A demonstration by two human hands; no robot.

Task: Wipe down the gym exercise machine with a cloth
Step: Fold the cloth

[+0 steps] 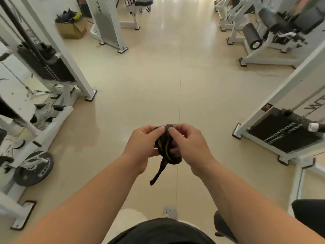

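Readying the cloth (pixel 166 147) before wiping.
The left hand (pixel 142 145) and right hand (pixel 190 147) each pinch the bunched dark cloth in a closed grip, held above the floor (pixel 158 81) with one tail dangling. It looks light, soft and limp, so it is best gathered into a palm-sized pad.

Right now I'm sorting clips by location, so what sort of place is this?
Almost surely a gym: white machines with black weight stacks flank a pale floor aisle, a weight plate sits low on the left, and padded rollers show at far right.
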